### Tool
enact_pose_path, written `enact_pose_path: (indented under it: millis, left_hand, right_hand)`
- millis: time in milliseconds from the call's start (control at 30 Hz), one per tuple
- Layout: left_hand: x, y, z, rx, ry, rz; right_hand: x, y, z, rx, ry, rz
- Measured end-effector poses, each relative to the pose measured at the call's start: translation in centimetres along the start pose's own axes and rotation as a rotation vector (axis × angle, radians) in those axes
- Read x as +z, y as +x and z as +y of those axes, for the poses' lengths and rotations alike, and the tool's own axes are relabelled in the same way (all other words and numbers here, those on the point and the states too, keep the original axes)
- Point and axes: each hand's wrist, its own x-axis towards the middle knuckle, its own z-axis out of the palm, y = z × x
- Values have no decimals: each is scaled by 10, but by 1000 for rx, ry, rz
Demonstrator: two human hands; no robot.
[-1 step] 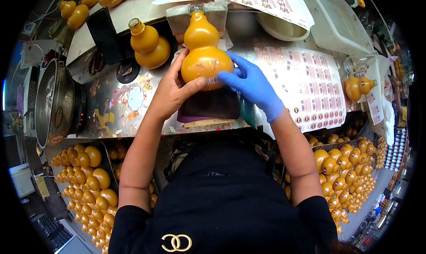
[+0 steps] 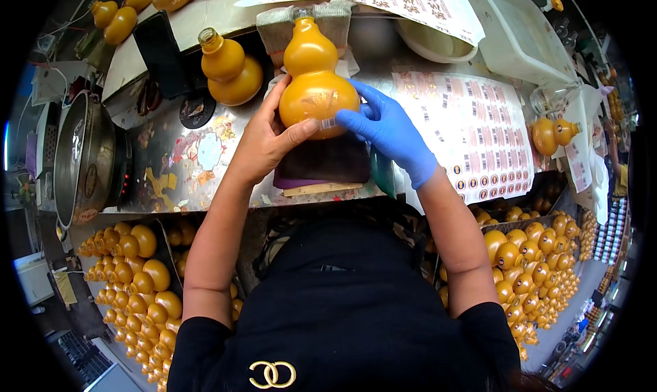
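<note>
A metal tabletop (image 2: 191, 195) runs across the view, its front edge just ahead of the person. Below that edge, heaps of yellow gourd bottles stand to the left (image 2: 137, 282) and right (image 2: 534, 255). A printed sheet (image 2: 482, 132) covers the tabletop's right part and reaches its front edge, while a metal pan (image 2: 75, 156) sits at the left edge.

Both bare forearms rise from the black sleeves and slant inward over the front edge, so that the hands meet at the middle. Between them is the held bottle (image 2: 318, 101), yellow and double-bulbed, above the middle of the tabletop, its neck pointing to the far edge by a grey cloth (image 2: 335, 26). A dark pad (image 2: 321, 162) lies under its near end, at the front edge.

The left hand (image 2: 267, 142) is bare and grips the lower bulb: its fingers wrap the left side, and its thumb stretches across the front. The right hand (image 2: 390, 132), in a blue glove, clasps the right side, forefinger reaching up along the bulb, thumb bent inward. The two thumb tips nearly meet, with a small white label (image 2: 328, 123) between them.
</note>
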Motion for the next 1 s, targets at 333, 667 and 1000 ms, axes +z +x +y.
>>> enact_pose_path:
  millis: [333, 667, 1000]
  left_hand:
    - [-2, 0, 0, -7, 19, -9]
    - [3, -1, 2, 2, -38, -21]
    - [0, -1, -20, 116, 21, 17]
  right_hand:
    - [1, -3, -5, 22, 8, 2]
    - [-10, -30, 6, 137, 961, 271]
    - [50, -40, 2, -330, 96, 556]
